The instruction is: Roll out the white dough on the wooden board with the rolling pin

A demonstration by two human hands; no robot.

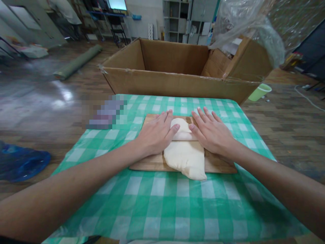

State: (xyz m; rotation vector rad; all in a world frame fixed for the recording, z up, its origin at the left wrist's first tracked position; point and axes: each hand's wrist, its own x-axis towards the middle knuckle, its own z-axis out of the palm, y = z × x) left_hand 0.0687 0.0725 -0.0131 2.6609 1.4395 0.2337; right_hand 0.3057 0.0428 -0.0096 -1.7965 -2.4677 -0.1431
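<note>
A flattened sheet of pale dough (185, 157) lies on a wooden cutting board (149, 164), its near end hanging over the board's front edge. Across the dough runs a light-coloured rolling pin (186, 136), seen only between my hands. My left hand (160, 132) rests palm down over the pin's left part, fingers stretched forward. Over its right part lies my right hand (212, 130), flat with fingers spread. Both thumbs point inward along the pin, near the dough's middle. The pin's ends are hidden under my hands.
Under the board is a table with a green-and-white checked cloth (142, 203). A blurred-out object (108, 113) lies at its far left. Beyond the table stands a large open cardboard box (162, 81); a green bin (260, 92) is behind right. A person (66, 13) is far left.
</note>
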